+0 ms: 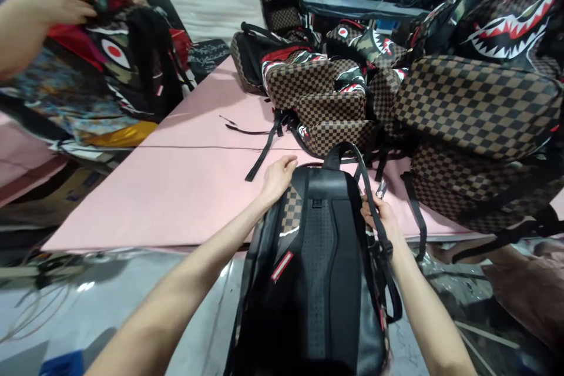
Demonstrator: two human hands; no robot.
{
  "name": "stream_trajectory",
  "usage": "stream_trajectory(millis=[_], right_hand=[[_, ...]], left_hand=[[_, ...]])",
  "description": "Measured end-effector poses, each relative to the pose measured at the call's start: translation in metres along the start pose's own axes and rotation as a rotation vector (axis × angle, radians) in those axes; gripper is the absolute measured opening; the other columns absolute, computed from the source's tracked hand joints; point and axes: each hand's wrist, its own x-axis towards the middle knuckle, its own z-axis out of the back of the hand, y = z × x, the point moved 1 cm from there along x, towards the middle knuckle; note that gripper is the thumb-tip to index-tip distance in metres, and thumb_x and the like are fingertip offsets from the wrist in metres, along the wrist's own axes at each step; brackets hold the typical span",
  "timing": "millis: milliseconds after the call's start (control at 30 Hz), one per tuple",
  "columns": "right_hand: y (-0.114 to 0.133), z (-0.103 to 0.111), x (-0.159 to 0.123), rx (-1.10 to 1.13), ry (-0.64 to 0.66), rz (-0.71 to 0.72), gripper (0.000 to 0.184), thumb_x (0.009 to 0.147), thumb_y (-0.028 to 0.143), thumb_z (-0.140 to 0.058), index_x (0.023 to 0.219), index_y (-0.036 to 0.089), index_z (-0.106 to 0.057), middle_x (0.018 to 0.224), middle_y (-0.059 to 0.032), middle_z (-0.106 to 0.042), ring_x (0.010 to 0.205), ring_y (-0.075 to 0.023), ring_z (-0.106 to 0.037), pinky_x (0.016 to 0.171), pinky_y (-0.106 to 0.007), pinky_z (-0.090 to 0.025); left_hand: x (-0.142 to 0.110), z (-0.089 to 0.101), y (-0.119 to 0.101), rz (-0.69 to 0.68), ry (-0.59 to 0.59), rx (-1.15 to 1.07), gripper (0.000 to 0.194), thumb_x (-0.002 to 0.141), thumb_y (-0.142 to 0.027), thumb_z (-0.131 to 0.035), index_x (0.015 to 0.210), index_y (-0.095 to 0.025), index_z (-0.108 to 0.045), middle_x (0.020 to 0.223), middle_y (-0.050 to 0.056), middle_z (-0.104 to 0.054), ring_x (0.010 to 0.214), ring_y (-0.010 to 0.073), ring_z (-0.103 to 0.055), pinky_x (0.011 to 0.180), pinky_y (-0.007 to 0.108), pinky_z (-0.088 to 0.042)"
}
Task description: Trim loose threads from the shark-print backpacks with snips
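Observation:
A black backpack (317, 270) with checkered side panels stands upright against the table's front edge, its padded back towards me. At its upper left edge, my left hand (278, 179) is closed, thumb and fingers pinching the rim. My right hand (381, 217) is closed beside the upper right edge, by a hanging black strap (369, 194). Small thread snips (381, 189) stick out from that hand with their blades pointing up. The top carry handle (337, 155) arches between the two hands. Dark shadow hides the backpack's lower part.
A pink-topped table (185, 188) spans the view. Checkered shark-mouth backpacks (326, 106) pile up at its back, and a large stack (480, 108) rises at right. At left, another person's hand (57, 9) holds a similar bag (127, 64). Loose straps (264, 153) lie on the table.

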Motion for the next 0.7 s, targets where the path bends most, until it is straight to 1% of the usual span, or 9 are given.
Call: stream_trajectory(millis=[133,200,267,333,400,467,600,667,700], right_hand=[[-0.013,0.007,0.002,0.035,-0.016,0.036,0.030,0.070,0.051,-0.061,0.068,0.023,-0.050,0.047,0.0075,-0.029,0.038,-0.0084,-0.020,0.033,-0.021,-0.023],[-0.013,0.009,0.003,0.077,-0.027,0.049,0.028,0.070,0.049,-0.062,0.069,0.023,-0.051,0.048,0.0076,-0.029,0.039,-0.0079,-0.019,0.033,-0.021,-0.024],[-0.012,0.009,0.005,0.156,-0.030,0.040,0.029,0.068,0.047,-0.065,0.069,0.022,-0.052,0.049,0.0081,-0.027,0.039,-0.0070,-0.018,0.034,-0.020,-0.024],[-0.011,0.010,0.007,0.229,-0.018,-0.009,0.032,0.065,0.048,-0.068,0.066,0.021,-0.051,0.048,0.0087,-0.026,0.038,-0.0061,-0.018,0.033,-0.020,-0.023],[-0.012,0.013,0.007,0.255,-0.020,-0.066,0.036,0.062,0.050,-0.070,0.064,0.020,-0.051,0.046,0.0090,-0.028,0.037,-0.0051,-0.019,0.032,-0.019,-0.022],[-0.013,0.017,0.007,0.249,-0.054,-0.092,0.038,0.059,0.050,-0.072,0.064,0.019,-0.051,0.045,0.0090,-0.031,0.035,-0.0041,-0.021,0.031,-0.018,-0.020],[-0.004,0.024,0.003,0.118,-0.158,-0.068,0.037,0.062,0.049,-0.071,0.068,0.016,-0.056,0.043,0.0087,-0.036,0.034,-0.0033,-0.024,0.031,-0.017,-0.020],[0.007,0.026,-0.001,-0.082,-0.276,0.019,0.035,0.064,0.047,-0.069,0.076,0.014,-0.061,0.049,0.0042,-0.048,0.038,-0.0056,-0.035,0.035,-0.018,-0.028],[0.014,0.026,-0.005,-0.211,-0.370,0.108,0.036,0.065,0.045,-0.068,0.082,0.014,-0.063,0.059,0.0003,-0.057,0.045,-0.0082,-0.044,0.039,-0.020,-0.034]], left_hand=[[0.070,-0.061,-0.027,-0.178,0.108,0.012,0.029,0.084,-0.027,-0.046,0.107,-0.017,-0.062,0.112,0.006,-0.064,0.102,0.0183,-0.057,0.092,0.030,-0.040],[0.091,-0.085,-0.037,-0.249,0.121,0.044,0.025,0.083,-0.025,-0.048,0.100,-0.017,-0.064,0.105,0.004,-0.066,0.097,0.0174,-0.058,0.089,0.028,-0.041],[0.099,-0.100,-0.040,-0.322,0.159,0.097,0.020,0.082,-0.027,-0.050,0.089,-0.018,-0.067,0.094,0.003,-0.067,0.088,0.0166,-0.059,0.082,0.027,-0.043],[0.097,-0.109,-0.035,-0.434,0.305,0.173,0.019,0.081,-0.027,-0.052,0.083,-0.020,-0.069,0.087,0.002,-0.067,0.083,0.0159,-0.059,0.078,0.025,-0.043],[0.091,-0.112,-0.026,-0.568,0.482,0.291,0.018,0.081,-0.026,-0.053,0.086,-0.023,-0.070,0.090,0.001,-0.067,0.086,0.0162,-0.058,0.077,0.024,-0.041],[0.087,-0.113,-0.019,-0.646,0.577,0.427,0.021,0.081,-0.026,-0.052,0.092,-0.026,-0.070,0.097,0.002,-0.066,0.090,0.0171,-0.056,0.076,0.024,-0.040],[0.093,-0.117,-0.019,-0.647,0.732,0.545,0.018,0.080,-0.029,-0.055,0.086,-0.028,-0.072,0.094,0.000,-0.066,0.086,0.0164,-0.055,0.071,0.023,-0.037],[0.099,-0.120,-0.022,-0.628,0.778,0.550,0.015,0.077,-0.029,-0.058,0.083,-0.028,-0.072,0.091,-0.002,-0.067,0.084,0.0151,-0.056,0.070,0.022,-0.037],[0.101,-0.120,-0.023,-0.620,0.787,0.546,0.015,0.077,-0.029,-0.058,0.083,-0.029,-0.072,0.090,-0.003,-0.068,0.083,0.0143,-0.056,0.071,0.021,-0.036]])
